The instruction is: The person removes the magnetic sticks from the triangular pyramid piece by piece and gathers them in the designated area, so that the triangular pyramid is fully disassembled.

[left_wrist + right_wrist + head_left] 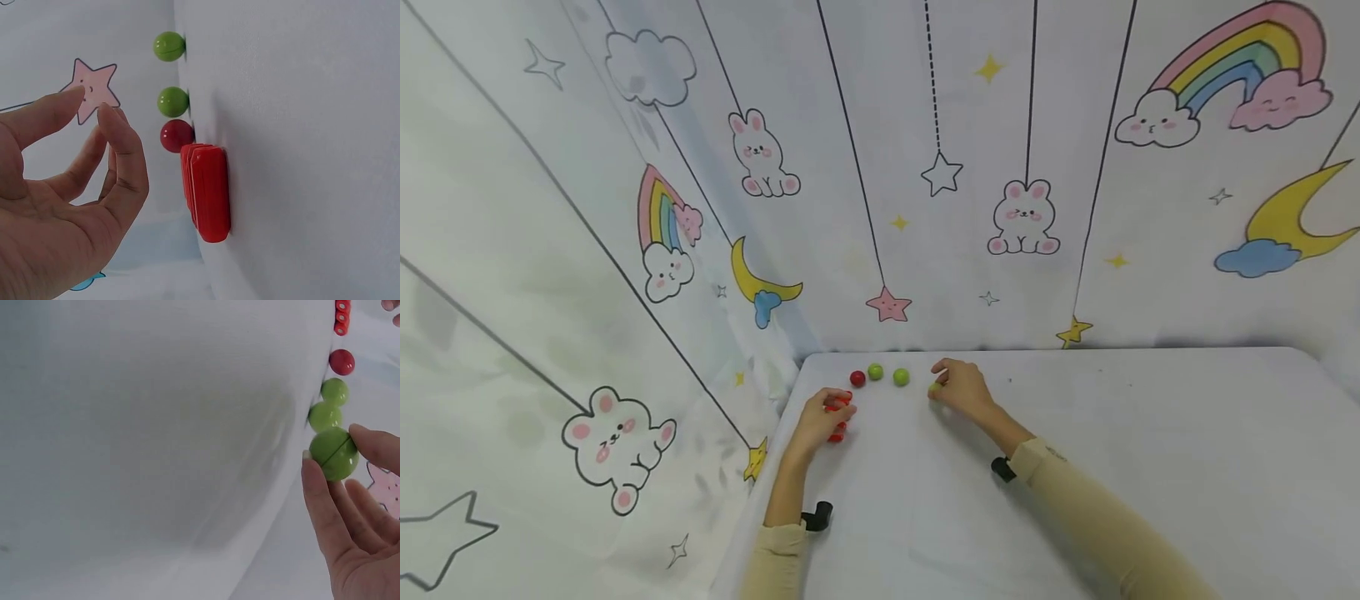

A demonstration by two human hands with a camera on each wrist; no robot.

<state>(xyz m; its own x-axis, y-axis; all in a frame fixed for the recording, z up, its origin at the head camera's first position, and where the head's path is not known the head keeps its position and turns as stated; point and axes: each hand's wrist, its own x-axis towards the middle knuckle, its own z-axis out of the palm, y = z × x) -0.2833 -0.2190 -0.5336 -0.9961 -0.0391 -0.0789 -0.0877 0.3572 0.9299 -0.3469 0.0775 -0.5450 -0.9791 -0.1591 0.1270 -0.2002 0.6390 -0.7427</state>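
My right hand pinches a shiny green ball with a dark seam line between thumb and fingertips, over the far part of the table. Further left, my left hand hovers by a row of red plastic pieces, its fingers loosely bent and a gap between thumb and forefinger. Nothing is in that hand. Beyond the red pieces lie a dark red ball and two more green balls, one green ball close beside it and another green ball slightly right.
The white-covered table stretches far to the right. Behind it and on the left hangs a white cloth printed with rabbits, stars, moons and rainbows. A black wrist mount sits on the left forearm, another black mount on the right.
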